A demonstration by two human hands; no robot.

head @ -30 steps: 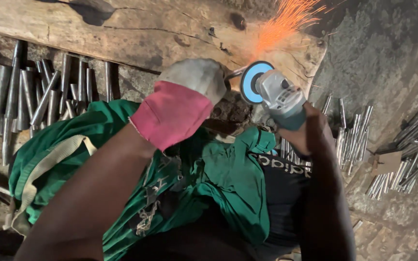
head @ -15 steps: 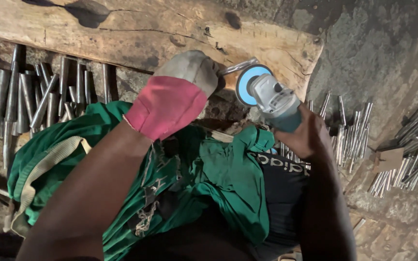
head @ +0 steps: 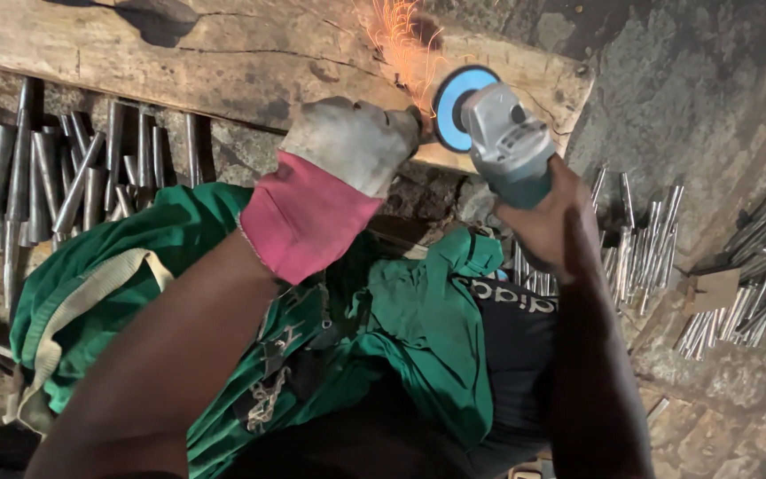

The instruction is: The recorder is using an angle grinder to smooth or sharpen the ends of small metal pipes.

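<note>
Gripping the angle grinder (head: 503, 142), the bare right hand (head: 547, 222) is closed around its body. Gloved left hand (head: 347, 151) is clenched on a small workpiece, hidden, at the blue disc (head: 456, 105); sparks (head: 401, 40) fly.

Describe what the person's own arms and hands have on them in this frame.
The left hand wears a worn, off-white work glove with a wide pink cuff frayed at its edge. The right hand is bare, with no glove. Both forearms are uncovered: no sleeves, watch or bands show.

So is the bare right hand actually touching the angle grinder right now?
Touching. In the head view, the right hand is wrapped around the teal rear body of the angle grinder, fingers closed on it, with no gap showing.
</note>
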